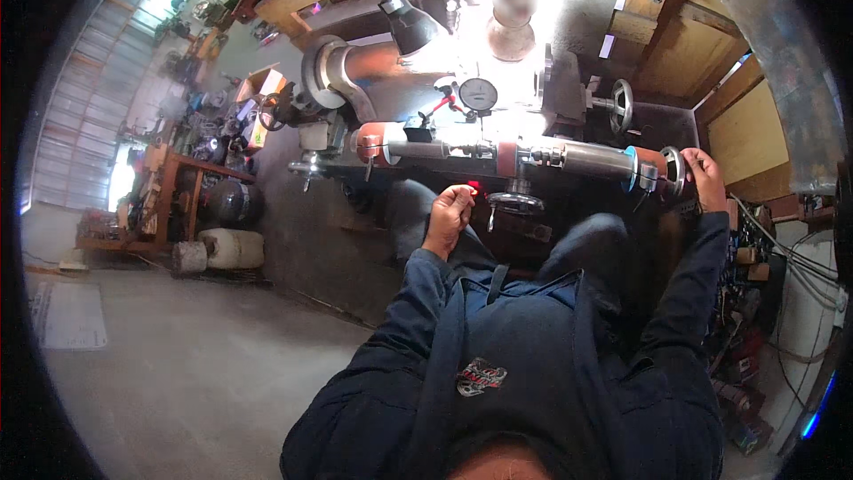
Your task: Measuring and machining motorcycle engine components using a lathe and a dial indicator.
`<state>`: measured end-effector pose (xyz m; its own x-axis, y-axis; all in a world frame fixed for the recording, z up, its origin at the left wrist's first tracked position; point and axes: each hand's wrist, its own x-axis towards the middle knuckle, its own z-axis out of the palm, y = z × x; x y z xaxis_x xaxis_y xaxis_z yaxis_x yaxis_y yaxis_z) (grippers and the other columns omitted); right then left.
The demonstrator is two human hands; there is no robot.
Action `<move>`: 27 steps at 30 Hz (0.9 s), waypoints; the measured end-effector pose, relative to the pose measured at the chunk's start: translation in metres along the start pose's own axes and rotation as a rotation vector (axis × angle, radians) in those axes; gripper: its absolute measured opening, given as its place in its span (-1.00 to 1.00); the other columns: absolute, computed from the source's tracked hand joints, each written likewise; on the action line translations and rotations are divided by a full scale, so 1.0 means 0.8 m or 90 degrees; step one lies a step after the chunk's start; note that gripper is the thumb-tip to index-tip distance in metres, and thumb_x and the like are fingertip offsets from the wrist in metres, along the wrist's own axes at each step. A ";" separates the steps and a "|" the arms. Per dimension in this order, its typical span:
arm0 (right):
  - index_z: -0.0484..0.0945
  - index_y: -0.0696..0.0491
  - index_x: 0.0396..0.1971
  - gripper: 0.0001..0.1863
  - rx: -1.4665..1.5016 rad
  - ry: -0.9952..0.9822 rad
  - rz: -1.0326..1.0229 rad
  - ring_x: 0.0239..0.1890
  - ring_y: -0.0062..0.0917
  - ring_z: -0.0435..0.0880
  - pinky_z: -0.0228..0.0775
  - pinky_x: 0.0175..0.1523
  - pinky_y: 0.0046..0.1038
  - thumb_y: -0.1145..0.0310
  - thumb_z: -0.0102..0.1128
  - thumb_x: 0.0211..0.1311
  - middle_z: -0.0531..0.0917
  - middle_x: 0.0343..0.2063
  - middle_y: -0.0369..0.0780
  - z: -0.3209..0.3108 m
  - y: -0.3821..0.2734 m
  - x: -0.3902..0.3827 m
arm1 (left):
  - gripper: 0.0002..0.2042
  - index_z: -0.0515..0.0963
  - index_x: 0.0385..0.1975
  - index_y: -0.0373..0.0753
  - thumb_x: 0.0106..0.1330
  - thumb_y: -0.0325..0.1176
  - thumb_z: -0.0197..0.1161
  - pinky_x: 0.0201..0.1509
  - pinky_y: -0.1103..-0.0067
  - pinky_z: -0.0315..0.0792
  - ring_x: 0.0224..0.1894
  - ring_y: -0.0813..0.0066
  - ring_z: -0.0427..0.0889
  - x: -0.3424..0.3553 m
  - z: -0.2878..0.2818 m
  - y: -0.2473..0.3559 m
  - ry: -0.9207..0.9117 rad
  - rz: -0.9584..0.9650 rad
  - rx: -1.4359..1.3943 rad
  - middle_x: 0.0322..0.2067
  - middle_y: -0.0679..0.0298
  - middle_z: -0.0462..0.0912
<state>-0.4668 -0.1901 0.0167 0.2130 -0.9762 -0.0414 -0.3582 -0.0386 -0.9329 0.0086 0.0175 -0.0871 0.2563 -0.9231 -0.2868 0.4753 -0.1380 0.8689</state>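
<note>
My right hand (pixel 706 181) is closed on the rim of a metal handwheel (pixel 674 172) at the right end of a long workhead and spindle assembly (pixel 600 160). In front of the machine, my left hand (pixel 449 216) is raised with its fingers pinched together; a small red spot shows by the fingertips, and what they hold, if anything, is too small to make out. To its right is a horizontal handwheel (pixel 516 204) with a crank handle. Above the assembly stands a round dial indicator (pixel 478 94) on a red jointed arm, whose dark base block (pixel 419 130) sits farther left.
A black lamp (pixel 412 25) leans over the machine's orange-brown housing (pixel 382 76), and bright light washes out the area behind. Another handwheel (pixel 621 107) stands at the back right. Cluttered shelving (pixel 173 196) lies left, with cables (pixel 791 253) along the right wall.
</note>
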 end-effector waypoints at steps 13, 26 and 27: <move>0.60 0.17 -0.15 -0.69 0.264 -0.126 0.204 -0.24 -0.61 0.57 0.39 -0.11 -0.51 0.24 0.08 0.30 0.65 -0.31 -0.32 0.019 0.090 0.019 | -0.80 0.54 -0.25 -0.21 0.40 -0.21 0.14 -0.68 0.78 0.09 -0.67 0.77 0.27 -0.002 0.001 0.005 0.006 -0.002 0.023 -0.53 0.45 0.50; 0.59 0.14 -0.22 -0.74 0.035 -0.112 0.115 -0.50 -0.75 0.34 0.17 -0.37 -0.64 0.25 0.04 0.38 0.44 -0.58 -0.44 -0.009 0.037 -0.080 | -0.81 0.55 -0.27 -0.22 0.39 -0.22 0.16 -0.68 0.77 0.05 -0.68 0.79 0.24 -0.003 0.008 0.007 0.014 0.004 0.038 -0.54 0.46 0.49; 0.59 0.13 -0.23 -0.74 0.010 -0.057 0.065 -0.51 -0.77 0.31 0.14 -0.39 -0.64 0.23 0.06 0.38 0.42 -0.58 -0.46 -0.007 0.027 -0.080 | -0.81 0.55 -0.27 -0.22 0.39 -0.22 0.16 -0.68 0.77 0.05 -0.68 0.79 0.24 -0.002 0.008 0.006 0.015 0.004 0.039 -0.54 0.46 0.49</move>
<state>-0.4929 -0.1297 0.0013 0.2567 -0.9520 -0.1668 -0.3675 0.0635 -0.9278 0.0050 0.0163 -0.0802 0.2786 -0.9157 -0.2897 0.4219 -0.1543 0.8934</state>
